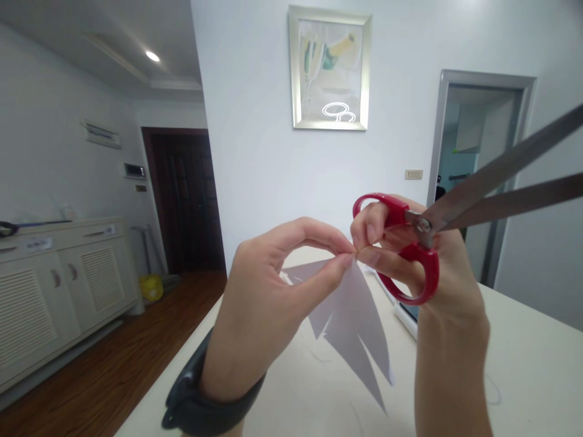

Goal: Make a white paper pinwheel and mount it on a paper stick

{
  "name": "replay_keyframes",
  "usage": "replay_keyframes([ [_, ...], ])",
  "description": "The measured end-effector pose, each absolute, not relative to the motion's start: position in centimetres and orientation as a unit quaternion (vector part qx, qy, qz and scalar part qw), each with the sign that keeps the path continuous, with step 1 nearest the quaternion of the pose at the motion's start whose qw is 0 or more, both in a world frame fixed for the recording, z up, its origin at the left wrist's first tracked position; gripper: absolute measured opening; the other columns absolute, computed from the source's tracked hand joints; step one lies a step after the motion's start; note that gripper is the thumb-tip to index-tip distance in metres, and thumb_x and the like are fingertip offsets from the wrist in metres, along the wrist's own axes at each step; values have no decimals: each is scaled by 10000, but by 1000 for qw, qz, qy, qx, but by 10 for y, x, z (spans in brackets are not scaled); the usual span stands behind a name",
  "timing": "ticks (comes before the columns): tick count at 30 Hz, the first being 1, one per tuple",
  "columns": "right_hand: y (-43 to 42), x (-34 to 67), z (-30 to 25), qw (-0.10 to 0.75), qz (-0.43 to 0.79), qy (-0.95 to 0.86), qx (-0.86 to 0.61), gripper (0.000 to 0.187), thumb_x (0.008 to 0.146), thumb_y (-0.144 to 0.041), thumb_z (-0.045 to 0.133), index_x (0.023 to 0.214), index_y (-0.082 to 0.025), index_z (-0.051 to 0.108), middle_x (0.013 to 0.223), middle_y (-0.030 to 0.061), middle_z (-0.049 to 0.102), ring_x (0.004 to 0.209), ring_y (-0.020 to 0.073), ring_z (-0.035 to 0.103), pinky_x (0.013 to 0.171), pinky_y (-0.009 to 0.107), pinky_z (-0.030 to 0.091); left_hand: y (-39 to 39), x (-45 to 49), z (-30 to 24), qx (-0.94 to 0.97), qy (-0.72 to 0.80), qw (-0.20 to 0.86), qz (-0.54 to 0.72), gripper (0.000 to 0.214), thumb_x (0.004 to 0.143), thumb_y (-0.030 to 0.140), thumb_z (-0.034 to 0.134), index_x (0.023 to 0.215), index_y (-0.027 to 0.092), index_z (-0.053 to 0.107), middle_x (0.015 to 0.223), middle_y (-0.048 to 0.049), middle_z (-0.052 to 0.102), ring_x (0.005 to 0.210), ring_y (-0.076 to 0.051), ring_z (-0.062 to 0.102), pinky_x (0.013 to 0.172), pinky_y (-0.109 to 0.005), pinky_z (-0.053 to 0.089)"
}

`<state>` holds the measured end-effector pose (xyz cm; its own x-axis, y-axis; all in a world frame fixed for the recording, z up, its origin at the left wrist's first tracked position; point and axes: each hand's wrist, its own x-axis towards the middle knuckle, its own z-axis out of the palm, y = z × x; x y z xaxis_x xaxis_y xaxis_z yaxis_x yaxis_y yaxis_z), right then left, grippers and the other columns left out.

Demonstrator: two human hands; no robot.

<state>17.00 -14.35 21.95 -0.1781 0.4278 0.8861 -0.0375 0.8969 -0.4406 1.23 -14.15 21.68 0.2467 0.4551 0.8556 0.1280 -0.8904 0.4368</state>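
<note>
My left hand [282, 285], with a dark band on its wrist, pinches the top of a white cut paper [350, 315] between thumb and forefinger. The paper hangs down in pointed flaps with slits between them. My right hand [437, 267] has its fingers through the red handles of a pair of scissors [426, 224]. The scissors' blades are spread apart and point to the upper right, away from the paper. My right fingertips meet my left ones at the paper's top point; whether they also grip the paper is hard to see.
Below my hands is a white table [291, 388] with thin paper scraps on it. A flat device with a pale edge [405, 321] lies partly hidden behind my right wrist. A white cabinet [64, 285] and a yellow bucket [151, 287] stand at the left.
</note>
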Motion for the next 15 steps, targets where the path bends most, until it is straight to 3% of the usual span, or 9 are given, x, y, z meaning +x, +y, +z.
replay_keyframes([
  [15, -144, 161, 218, 658, 132, -723, -166, 137, 743, -252, 664, 732, -210, 534, 749, 0, 528, 716, 140, 520, 681, 301, 448, -137, 13, 215, 769, 195, 161, 588, 42, 781, 198, 599, 821, 205, 589, 851, -8, 646, 872, -175, 615, 822, -295, 487],
])
